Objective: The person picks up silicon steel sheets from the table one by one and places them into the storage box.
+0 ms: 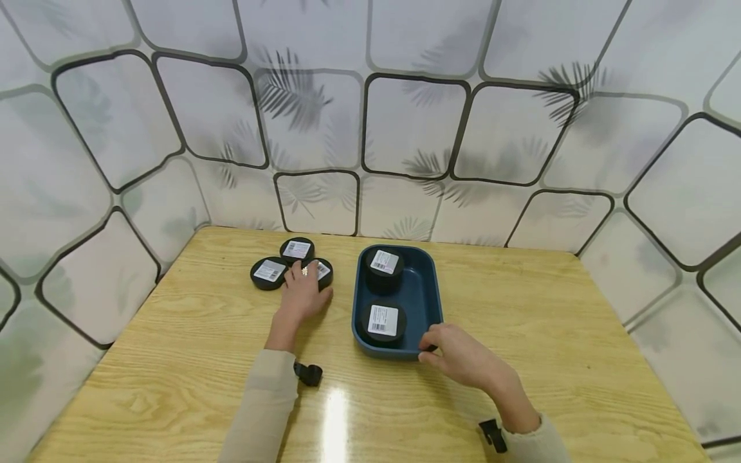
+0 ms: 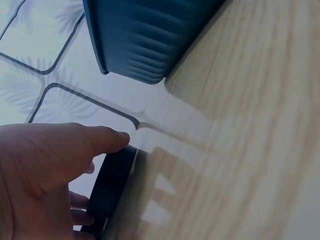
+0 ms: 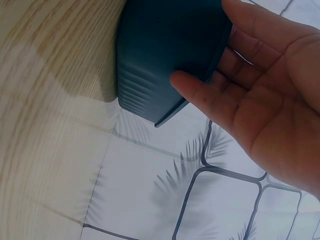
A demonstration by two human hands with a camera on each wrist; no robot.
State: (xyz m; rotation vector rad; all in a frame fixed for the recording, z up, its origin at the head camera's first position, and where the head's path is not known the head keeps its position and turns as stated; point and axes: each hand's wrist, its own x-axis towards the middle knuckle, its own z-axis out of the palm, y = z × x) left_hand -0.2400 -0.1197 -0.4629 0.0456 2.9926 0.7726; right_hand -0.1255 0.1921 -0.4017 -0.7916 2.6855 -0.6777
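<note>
My left hand [image 1: 302,292] reaches over the nearest right of three flat black discs, with its thumb and fingers around the edge of this disc [image 2: 114,177]. A white printed label [image 1: 323,270] on its top is partly covered by the fingers. Two more labelled discs lie beside it, the left disc [image 1: 269,273] and the back disc [image 1: 297,249]. To the right stands a dark blue rectangular tray [image 1: 418,296]. My right hand [image 1: 463,355] pinches its near right corner, thumb outside the wall [image 3: 165,55] and fingers over the rim.
Inside the tray, black discs sit along the left side: a taller pile [image 1: 384,263] at the back and another labelled disc [image 1: 383,321] in front. Behind the wooden table [image 1: 521,296] rises a patterned backdrop [image 1: 417,128]. Each wrist wears a black strap.
</note>
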